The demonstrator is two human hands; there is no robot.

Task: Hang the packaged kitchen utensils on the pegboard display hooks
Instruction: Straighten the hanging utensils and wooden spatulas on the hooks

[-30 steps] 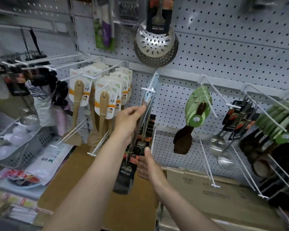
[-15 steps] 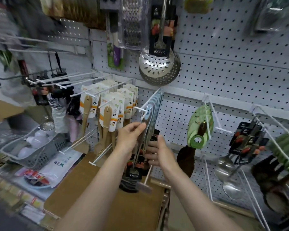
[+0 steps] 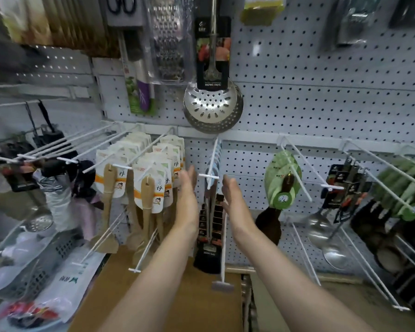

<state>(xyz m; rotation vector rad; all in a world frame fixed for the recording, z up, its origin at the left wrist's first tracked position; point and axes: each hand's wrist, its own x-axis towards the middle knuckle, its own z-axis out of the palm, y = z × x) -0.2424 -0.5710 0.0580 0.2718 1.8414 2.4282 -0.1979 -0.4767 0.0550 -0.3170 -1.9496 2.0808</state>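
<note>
Head view shows both hands raised with fingers straight and holding nothing, one on each side of the white hook point(image 3: 210, 176) in the middle of the pegboard point(image 3: 321, 104). The left hand point(image 3: 188, 188) stands just left of the hook's tip and the right hand point(image 3: 233, 195) just right of it, palms turned toward each other. The packaged utensils point(image 3: 210, 226) hang from this hook in a row, their dark cards stacked one behind another and reaching down toward the cardboard box point(image 3: 177, 295) below. The job at this hook looks nearly done, and the sensible move now seems to be tidying: close the flat palms gently on the row from both sides, square the cards so they face forward, and push them back along the wire. The risk is bumping the wooden spatulas point(image 3: 149, 188) on the neighbouring hook with the left wrist.
</note>
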